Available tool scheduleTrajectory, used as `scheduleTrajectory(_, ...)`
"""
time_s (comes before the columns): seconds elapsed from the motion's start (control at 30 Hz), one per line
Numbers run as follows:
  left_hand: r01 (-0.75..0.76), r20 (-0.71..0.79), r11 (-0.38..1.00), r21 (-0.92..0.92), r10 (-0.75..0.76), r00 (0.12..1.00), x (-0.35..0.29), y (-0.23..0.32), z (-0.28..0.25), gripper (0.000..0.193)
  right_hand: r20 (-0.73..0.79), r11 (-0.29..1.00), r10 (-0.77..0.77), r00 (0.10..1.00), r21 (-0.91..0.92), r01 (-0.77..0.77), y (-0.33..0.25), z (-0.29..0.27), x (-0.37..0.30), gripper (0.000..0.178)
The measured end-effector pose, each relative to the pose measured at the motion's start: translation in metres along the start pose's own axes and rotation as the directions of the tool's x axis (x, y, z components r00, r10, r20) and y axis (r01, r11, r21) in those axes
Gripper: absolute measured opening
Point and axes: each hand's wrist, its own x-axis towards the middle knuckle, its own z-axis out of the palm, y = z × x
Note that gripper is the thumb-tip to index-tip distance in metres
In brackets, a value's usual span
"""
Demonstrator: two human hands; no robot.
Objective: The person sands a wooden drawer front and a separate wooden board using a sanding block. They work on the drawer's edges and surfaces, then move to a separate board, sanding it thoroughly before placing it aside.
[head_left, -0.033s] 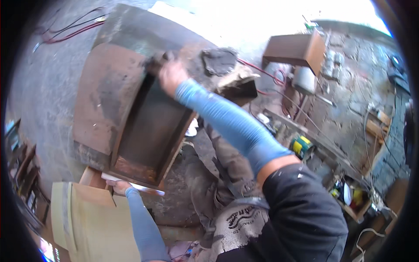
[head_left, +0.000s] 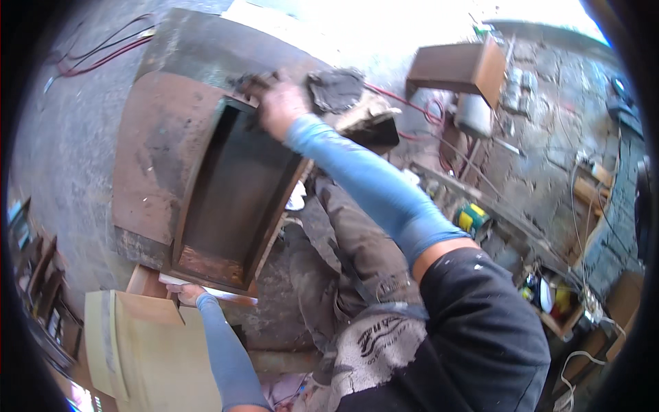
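A long wooden drawer (head_left: pixel 237 199), stained dark brown inside, lies tilted on a dark board (head_left: pixel 226 41) and a brown sheet (head_left: pixel 161 147). At its near end my left hand (head_left: pixel 187 293) is closed on the drawer's pale front edge. My right hand (head_left: pixel 280 106) reaches to the far end, its fingers curled round a dark, wadded rag (head_left: pixel 255 88). That rag is blurred and partly hidden by the fingers. Just right of this hand lies a grey-black cloth (head_left: pixel 335 89).
A pale cabinet piece (head_left: pixel 151 350) stands at the near left, by more wooden parts (head_left: pixel 44 288). To the right are a wooden box (head_left: pixel 453 69), a green and yellow can (head_left: pixel 472 218) and a crate of odds and ends (head_left: pixel 552 309). Red hoses (head_left: pixel 432 113) cross the floor.
My right hand has shifted slightly right along the drawer's far end with the dark rag. The left hand keeps its hold on the near end. The view has moved a little.
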Motion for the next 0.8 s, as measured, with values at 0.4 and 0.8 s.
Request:
scheduleTrajectory(0.4,-0.078,-0.046,0.946,0.313,0.097,0.994,-0.001,0.015,0.017,0.058,-0.122,0.651,0.759,0.639,0.13,-0.748,0.249,0.005,-0.289,0.039)
scheduleTrajectory(0.8,-0.497,0.128,0.397,0.772,0.669,0.732,0.055,-0.056,0.028,0.045,0.202,0.774,0.369,0.907,-0.608,-0.179,0.211,0.027,-0.071,0.061)
